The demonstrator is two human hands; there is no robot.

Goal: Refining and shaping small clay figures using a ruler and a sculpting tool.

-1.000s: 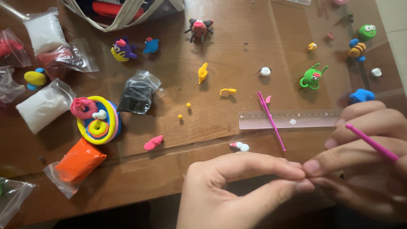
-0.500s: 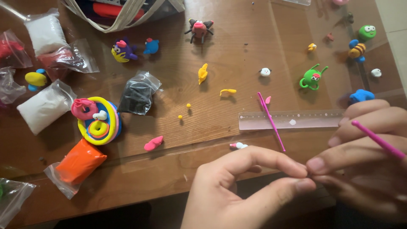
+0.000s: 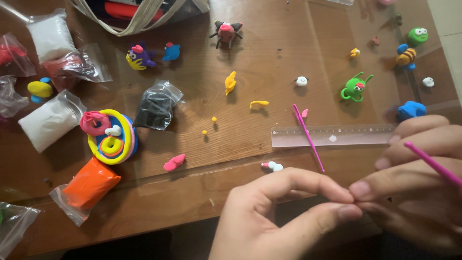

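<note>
My left hand point(image 3: 269, 216) is low in the middle, thumb and forefinger pinched together. Their tips touch the fingertips of my right hand point(image 3: 414, 192), and nothing shows between them. My right hand comes in from the right edge and holds a thin pink stick point(image 3: 433, 163) that slants up and to the left. A second pink stick point(image 3: 308, 137) lies on the wooden table point(image 3: 192, 192), crossing the left end of a clear ruler point(image 3: 346, 136). A tiny white and pink clay piece point(image 3: 273, 166) lies just above my left hand.
Small clay figures are scattered about: a green one point(image 3: 355, 88), a blue lump point(image 3: 411, 110), a striped bee point(image 3: 406, 55). At left lie an orange clay bag point(image 3: 89, 183), stacked coloured discs point(image 3: 113, 137), a black clay bag point(image 3: 156, 106) and a white one point(image 3: 50, 120).
Both hands drifted slightly to the right with their fingertips still together. The pink stick in my right hand moved a little to the right.
</note>
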